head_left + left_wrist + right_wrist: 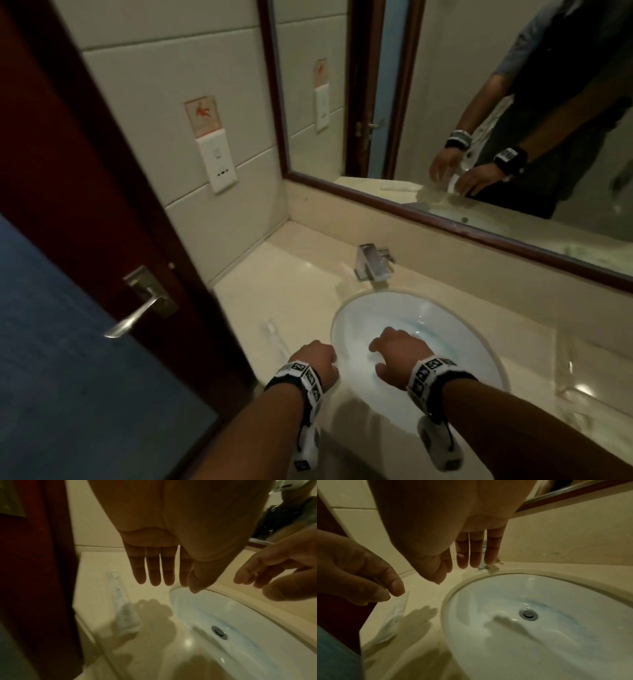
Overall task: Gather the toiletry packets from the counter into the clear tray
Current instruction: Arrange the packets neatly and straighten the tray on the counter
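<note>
Both forearms are bare to the elbow. The left hand (317, 359) and the right hand (397, 353) each carry a wrist strap (297, 377) of black fabric set with white square tiles printed in black block patterns (blurred, not readable). Below each strap hangs a rounded white and grey camera unit (440, 445). The mirror reflection shows a grey short sleeve (534, 44).

Sink basin (346, 329): glossy white ceramic | counter (274, 274): polished cream stone | faucet (373, 262): shiny metal | packet (123, 609) at basin's 9 o'clock: clear crinkled plastic | tray (589, 373): transparent plastic
</note>
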`<state>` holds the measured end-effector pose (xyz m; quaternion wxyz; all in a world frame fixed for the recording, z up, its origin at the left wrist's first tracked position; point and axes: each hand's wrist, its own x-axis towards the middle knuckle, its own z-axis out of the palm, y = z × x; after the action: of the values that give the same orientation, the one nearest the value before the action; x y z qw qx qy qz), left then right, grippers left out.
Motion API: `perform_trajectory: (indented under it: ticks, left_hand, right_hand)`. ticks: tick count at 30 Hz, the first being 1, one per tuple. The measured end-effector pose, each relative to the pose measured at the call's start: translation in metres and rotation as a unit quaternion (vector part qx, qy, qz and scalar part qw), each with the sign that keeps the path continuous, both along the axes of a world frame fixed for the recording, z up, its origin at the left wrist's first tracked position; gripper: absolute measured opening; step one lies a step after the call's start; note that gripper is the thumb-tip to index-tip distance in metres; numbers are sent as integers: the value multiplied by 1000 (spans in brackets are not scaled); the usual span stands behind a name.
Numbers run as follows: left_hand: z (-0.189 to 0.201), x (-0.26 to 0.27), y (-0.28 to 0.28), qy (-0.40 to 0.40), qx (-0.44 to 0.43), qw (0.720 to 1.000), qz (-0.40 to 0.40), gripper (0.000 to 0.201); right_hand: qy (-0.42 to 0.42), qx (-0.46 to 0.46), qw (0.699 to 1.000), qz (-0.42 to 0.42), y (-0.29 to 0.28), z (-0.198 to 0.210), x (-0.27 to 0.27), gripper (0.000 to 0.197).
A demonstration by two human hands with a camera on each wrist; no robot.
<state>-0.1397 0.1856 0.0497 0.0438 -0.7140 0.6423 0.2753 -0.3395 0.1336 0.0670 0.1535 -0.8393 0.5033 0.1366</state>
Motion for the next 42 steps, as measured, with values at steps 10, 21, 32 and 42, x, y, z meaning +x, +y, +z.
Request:
perform_trajectory:
  ticks: [10, 21, 32, 42]
  left_hand:
    - [-32, 94, 22, -27, 29, 997, 63, 42]
    - [-42, 142, 16, -38, 29, 994, 103, 51]
    - [-60, 141, 20, 29, 29, 994, 102, 51]
    - [-72, 127, 5, 74, 50, 990, 109, 55]
  right_hand:
    - [18, 44, 996, 70, 10, -31, 98, 51]
    - [36, 88, 989, 114, 15, -66, 162, 49]
    - [44, 162, 980, 110, 1, -87, 188, 52]
    - [14, 187, 981, 49, 2, -99, 184, 55]
